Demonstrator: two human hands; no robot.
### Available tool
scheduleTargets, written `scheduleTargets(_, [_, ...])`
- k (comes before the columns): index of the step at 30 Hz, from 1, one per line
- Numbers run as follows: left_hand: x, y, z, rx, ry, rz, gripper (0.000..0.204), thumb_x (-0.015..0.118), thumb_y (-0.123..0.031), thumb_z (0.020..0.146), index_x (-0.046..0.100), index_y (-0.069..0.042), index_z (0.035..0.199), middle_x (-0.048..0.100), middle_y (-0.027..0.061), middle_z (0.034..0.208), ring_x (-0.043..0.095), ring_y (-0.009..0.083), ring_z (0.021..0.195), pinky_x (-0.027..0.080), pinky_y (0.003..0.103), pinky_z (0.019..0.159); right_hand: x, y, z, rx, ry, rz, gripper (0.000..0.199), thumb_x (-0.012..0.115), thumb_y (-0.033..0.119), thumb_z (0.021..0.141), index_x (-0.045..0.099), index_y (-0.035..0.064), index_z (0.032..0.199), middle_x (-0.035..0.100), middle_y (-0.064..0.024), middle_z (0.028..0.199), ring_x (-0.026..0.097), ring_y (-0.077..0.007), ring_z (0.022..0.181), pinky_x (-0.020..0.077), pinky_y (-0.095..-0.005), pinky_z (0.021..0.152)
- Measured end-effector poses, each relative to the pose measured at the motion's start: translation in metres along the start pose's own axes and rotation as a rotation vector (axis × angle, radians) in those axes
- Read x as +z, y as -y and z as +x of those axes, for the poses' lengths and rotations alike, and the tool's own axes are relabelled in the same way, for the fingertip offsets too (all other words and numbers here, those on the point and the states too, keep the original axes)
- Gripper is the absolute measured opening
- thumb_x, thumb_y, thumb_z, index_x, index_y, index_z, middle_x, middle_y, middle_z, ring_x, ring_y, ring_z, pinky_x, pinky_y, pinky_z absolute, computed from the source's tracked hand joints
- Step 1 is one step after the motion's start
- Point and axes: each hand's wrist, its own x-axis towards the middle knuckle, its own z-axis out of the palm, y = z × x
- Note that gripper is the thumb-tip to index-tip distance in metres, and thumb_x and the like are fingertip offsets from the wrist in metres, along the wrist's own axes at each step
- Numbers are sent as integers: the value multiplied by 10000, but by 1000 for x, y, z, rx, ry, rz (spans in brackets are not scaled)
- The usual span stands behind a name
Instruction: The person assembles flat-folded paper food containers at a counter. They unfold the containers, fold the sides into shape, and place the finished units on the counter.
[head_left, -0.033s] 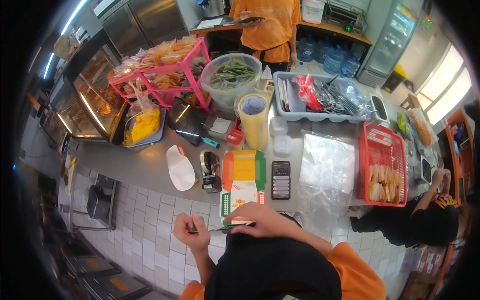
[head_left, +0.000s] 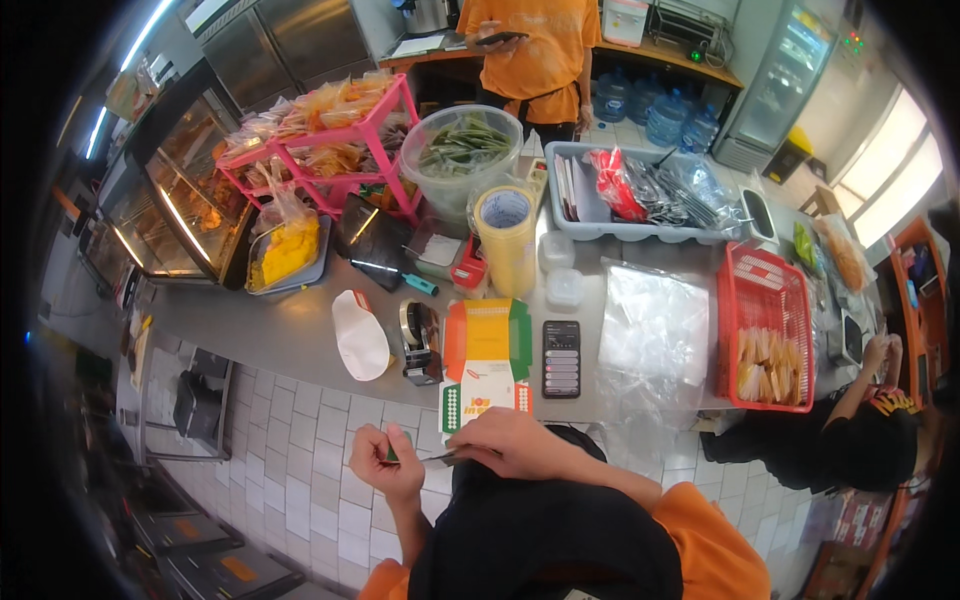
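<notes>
The warmer (head_left: 185, 175), at ten o'clock, holds browned food behind lit glass. At two, the grey-blue tray (head_left: 640, 233) holds red and clear plastic packs. The pink rack (head_left: 345, 134), between ten and eleven, is heaped with small packets. The tub (head_left: 462, 190) at twelve holds long green pieces. The red basket (head_left: 765, 275) at three has pale packets upright in its near end. Between nine and ten, a dish (head_left: 318, 268) carries a bag of yellow stuff.

These stand on a grey metal counter (head_left: 240, 325); pale floor tiles (head_left: 310, 440) show at eight. A fridge (head_left: 775, 90) stands at two, a person in orange (head_left: 545, 70) at twelve, another in black (head_left: 830, 440) near four.

The printed carton (head_left: 487, 365) lies opened at six, on the counter's near edge, beside a phone (head_left: 562, 360) at four.

The right hand (head_left: 512, 442), overlapping the carton's lower end, pinches a thin piece (head_left: 440, 458). At seven, the left hand (head_left: 388, 462) is curled closed on a green sliver (head_left: 393, 452); what it is, I cannot tell.

Since the earlier frame, the hands have shifted slightly, and less of the thin piece shows; the carton stays put.
</notes>
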Motion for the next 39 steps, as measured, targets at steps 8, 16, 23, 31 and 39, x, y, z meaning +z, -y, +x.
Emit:
scheduleTargets(8, [24,-8,-25,-126,-40,-144,424,469,-486,952,471,-62,953,447,58,914,433,163,867,359,292,769,6,13,14,-214,-293,-276,324,631,-41,703,661,138,970,644,14,897,587,-160,796,385,-312,735])
scheduleTargets(16, [40,0,-45,-75,-375,16,476,279,-521,981,438,-78,911,439,57,906,439,190,849,373,365,809,13,19,13,-306,-293,-185,367,617,-19,708,654,147,1034,591,17,887,546,-142,805,340,-300,721])
scheduleTargets(23, [17,-1,-41,-113,166,-255,221,353,-239,907,400,-69,773,370,63,727,339,188,710,282,356,689,6,20,18,-370,-210,-131,312,685,42,767,672,156,1058,647,50,967,542,-120,787,360,-280,693])
scheduleTargets(31, [13,-11,-35,-229,187,-327,250,361,-246,923,399,-55,766,364,57,709,338,193,703,273,342,675,11,21,18,-317,-240,-98,284,731,66,737,652,135,1002,642,37,960,575,-152,839,393,-312,739])
scheduleTargets(39, [-4,-8,-23,-1,361,-207,321,386,-375,946,418,-91,799,354,39,782,333,185,755,281,354,741,8,25,18,-85,-90,199,170,717,58,779,646,119,920,650,16,1005,591,-163,893,423,-303,782])
